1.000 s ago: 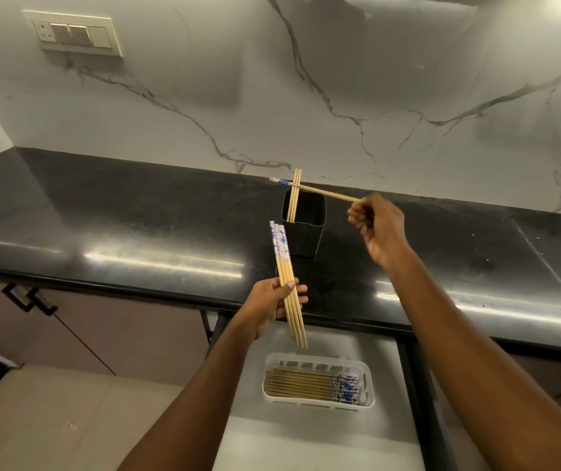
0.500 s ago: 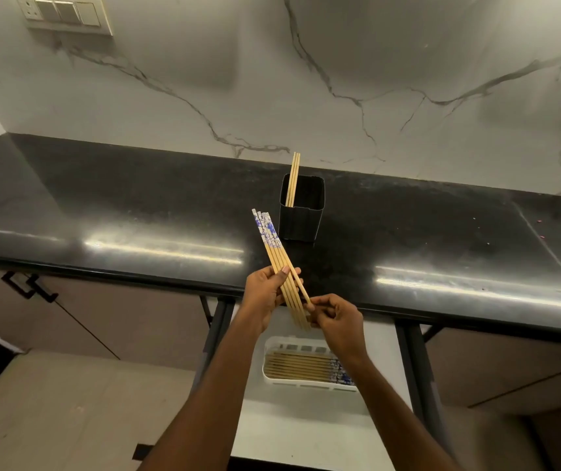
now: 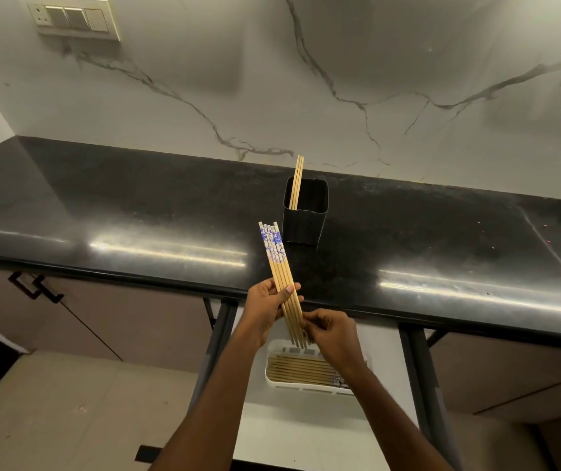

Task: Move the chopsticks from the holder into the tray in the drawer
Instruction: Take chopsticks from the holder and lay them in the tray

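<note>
A black square holder [image 3: 304, 215] stands on the black counter [image 3: 136, 212] with a few bamboo chopsticks [image 3: 297, 181] upright in it. My left hand [image 3: 265, 311] grips a bundle of several chopsticks [image 3: 280, 273] with blue-and-white patterned tops, held slanted above the counter's front edge. My right hand [image 3: 331, 334] pinches the lower tips of that same bundle. Below, in the open white drawer [image 3: 306, 433], a white tray [image 3: 274, 382] holds several chopsticks [image 3: 299, 370] lying flat; my right wrist hides its right end.
A marble backsplash rises behind the counter, with a switch plate [image 3: 73, 20] at the upper left. Brown cabinet doors with black handles [image 3: 36, 287] sit under the counter to the left. Dark drawer rails [image 3: 421, 375] flank the open drawer.
My right hand carried one chopstick from above the holder down to the bundle in my left hand, and now holds the bundle's lower tips. The bundle has straightened and evened up.
</note>
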